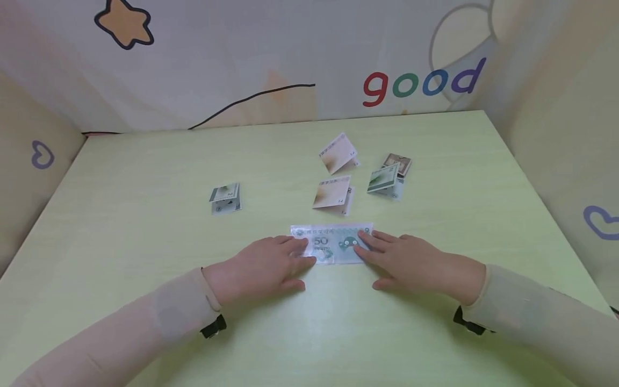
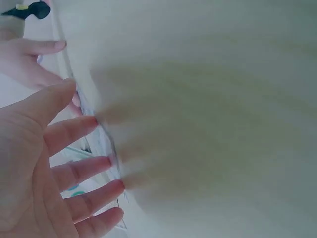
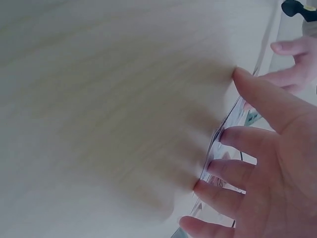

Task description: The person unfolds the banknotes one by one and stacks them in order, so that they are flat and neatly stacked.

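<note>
A pale green play banknote (image 1: 333,252) marked 50 lies flat on the table in the head view. My left hand (image 1: 268,266) rests its spread fingertips on the note's left end. The right hand (image 1: 413,263) presses its fingertips on the right end, with its thumb on the table below. Both hands have fairly straight fingers, and nothing is pinched. In the left wrist view the left fingers (image 2: 81,168) reach the note's edge, which is seen nearly side-on. Likewise, the right fingers (image 3: 233,171) meet the edge in the right wrist view.
Beyond the note stand two folded pinkish banknotes, one nearer (image 1: 332,193) and one farther (image 1: 339,153). Right of them, a folded green note (image 1: 383,178) overlaps a brown one (image 1: 402,163). Another folded green note (image 1: 226,198) is at left. A printed cloth backdrop (image 1: 242,59) borders the table (image 1: 121,226).
</note>
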Motion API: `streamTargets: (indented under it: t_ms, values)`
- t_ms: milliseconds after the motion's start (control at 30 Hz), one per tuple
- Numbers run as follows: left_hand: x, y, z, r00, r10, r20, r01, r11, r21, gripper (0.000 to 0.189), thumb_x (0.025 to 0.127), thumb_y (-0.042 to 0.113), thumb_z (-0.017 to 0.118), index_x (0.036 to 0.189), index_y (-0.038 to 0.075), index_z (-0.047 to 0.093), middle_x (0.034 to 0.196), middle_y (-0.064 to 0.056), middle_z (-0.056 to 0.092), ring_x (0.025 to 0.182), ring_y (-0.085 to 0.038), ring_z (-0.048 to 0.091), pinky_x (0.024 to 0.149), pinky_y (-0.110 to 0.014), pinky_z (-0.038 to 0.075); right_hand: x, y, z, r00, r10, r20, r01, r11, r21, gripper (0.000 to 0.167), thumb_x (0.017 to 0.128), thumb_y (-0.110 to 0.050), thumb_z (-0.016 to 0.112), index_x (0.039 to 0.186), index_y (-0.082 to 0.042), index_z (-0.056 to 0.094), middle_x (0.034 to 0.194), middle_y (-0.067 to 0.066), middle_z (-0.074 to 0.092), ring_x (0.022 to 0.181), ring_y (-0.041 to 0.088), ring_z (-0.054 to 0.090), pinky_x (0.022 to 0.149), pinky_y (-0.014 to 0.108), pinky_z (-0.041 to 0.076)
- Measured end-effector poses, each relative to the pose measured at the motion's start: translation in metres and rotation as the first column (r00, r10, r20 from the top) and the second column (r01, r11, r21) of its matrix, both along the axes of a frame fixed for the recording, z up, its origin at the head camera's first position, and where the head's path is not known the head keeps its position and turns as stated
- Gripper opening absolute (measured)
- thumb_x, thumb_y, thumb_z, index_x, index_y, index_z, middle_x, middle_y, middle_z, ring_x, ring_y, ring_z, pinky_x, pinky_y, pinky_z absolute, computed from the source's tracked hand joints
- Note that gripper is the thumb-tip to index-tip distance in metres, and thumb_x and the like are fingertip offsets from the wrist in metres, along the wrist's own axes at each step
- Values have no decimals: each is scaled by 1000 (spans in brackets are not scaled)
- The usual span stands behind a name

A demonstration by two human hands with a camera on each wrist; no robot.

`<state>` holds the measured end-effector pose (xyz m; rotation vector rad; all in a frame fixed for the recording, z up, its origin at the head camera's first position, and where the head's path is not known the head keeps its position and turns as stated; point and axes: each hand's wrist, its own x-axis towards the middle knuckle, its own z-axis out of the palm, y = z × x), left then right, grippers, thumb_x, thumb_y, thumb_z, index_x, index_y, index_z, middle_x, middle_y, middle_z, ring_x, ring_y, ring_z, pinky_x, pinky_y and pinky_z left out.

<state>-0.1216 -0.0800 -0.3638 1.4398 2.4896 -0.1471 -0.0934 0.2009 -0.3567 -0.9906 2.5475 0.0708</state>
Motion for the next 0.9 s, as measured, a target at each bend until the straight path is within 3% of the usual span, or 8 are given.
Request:
streamTargets:
  t_ms: [167, 333, 500, 567, 633, 800, 900]
  values:
    - [-13, 6, 6, 999, 23, 47, -26, 998, 64, 40, 93, 41, 54, 123, 16, 62, 125, -6, 56, 106, -24, 55, 92, -36, 44, 1, -4, 4, 1000, -3, 11, 3, 1000, 6, 68, 89, -42, 59, 144, -10, 35, 150, 15, 26, 135, 35, 28, 90, 52, 43]
    - [-23, 12, 12, 990, 88, 108, -93, 995, 47, 36, 93, 38, 55, 121, 16, 63, 115, -3, 60, 93, -17, 58, 79, -32, 49, 0, -7, 5, 1000, 1, 17, -1, 1000, 6, 68, 89, -42, 60, 144, -10, 36, 150, 15, 26, 135, 35, 28, 90, 52, 43]
    - [-41, 22, 21, 952, 266, 151, -282, 955, 94, 39, 92, 39, 57, 123, 17, 62, 107, 0, 62, 85, -12, 57, 73, -28, 49, 0, -6, 4, 1000, 2, 7, -2, 1000, 24, 69, 88, -42, 61, 144, -10, 35, 150, 16, 26, 134, 35, 28, 91, 52, 43]
    - [-51, 27, 23, 934, 319, 162, -342, 928, 147, 43, 90, 38, 60, 126, 14, 60, 108, -1, 62, 87, -13, 57, 75, -29, 49, 0, -6, 4, 1000, -6, 12, 6, 999, 32, 69, 88, -42, 60, 144, -10, 35, 150, 15, 25, 135, 35, 27, 92, 52, 42]
    - [-62, 30, 24, 928, 335, 163, -363, 911, 196, 45, 89, 37, 62, 127, 13, 59, 112, -3, 61, 93, -15, 57, 79, -30, 49, 0, -5, 4, 1000, -12, 18, 11, 999, 30, 69, 88, -42, 60, 144, -10, 35, 150, 15, 25, 135, 35, 27, 92, 52, 42]
    - [-84, 36, 20, 924, 320, 210, -373, 874, 311, 48, 89, 34, 64, 130, 10, 55, 126, -6, 56, 113, -20, 52, 96, -35, 42, 0, -5, 6, 1000, -9, 18, 8, 1000, 24, 69, 88, -42, 61, 144, -10, 36, 150, 15, 26, 134, 35, 28, 92, 52, 43]
    - [-94, 40, 16, 908, 309, 281, -398, 847, 354, 52, 88, 32, 65, 133, 10, 52, 131, -6, 52, 121, -21, 47, 102, -35, 36, 1, -4, 7, 1000, -7, 17, 7, 1000, 20, 69, 88, -42, 61, 144, -10, 36, 150, 15, 27, 134, 35, 28, 92, 52, 43]
